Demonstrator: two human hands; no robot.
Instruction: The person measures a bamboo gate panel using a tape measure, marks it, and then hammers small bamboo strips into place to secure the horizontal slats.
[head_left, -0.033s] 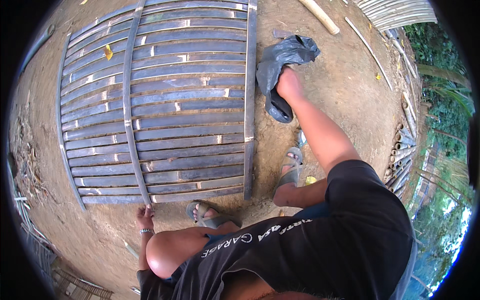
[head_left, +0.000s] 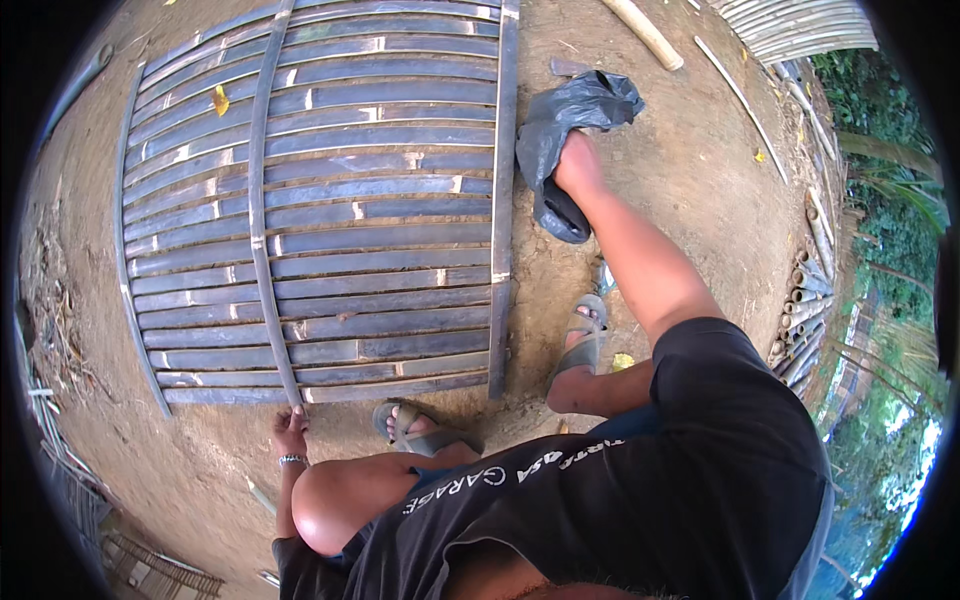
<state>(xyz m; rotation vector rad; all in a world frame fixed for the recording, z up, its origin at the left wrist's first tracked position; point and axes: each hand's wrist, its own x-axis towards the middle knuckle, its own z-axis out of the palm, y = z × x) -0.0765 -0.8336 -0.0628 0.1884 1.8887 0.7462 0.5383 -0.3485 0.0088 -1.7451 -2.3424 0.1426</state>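
A panel of dark bamboo slats (head_left: 390,239) lies on the ground before me, its slats crossed by three long bamboo strips. At the panel's near edge, my left hand (head_left: 290,432) has its fingers closed on the end of the middle bamboo strip (head_left: 262,200). To the right of the panel, my right hand (head_left: 578,168) reaches into the mouth of a black plastic bag (head_left: 545,130). The bag hides its fingers, and what it touches inside cannot be seen.
A flat dark piece (head_left: 568,67) lies just beyond the bag. Farther off are a thick bamboo pole (head_left: 645,33) and a thin stick (head_left: 740,108). Cut bamboo tubes (head_left: 800,312) are piled at the right. My sandalled feet (head_left: 425,430) stand close to the panel's near right corner.
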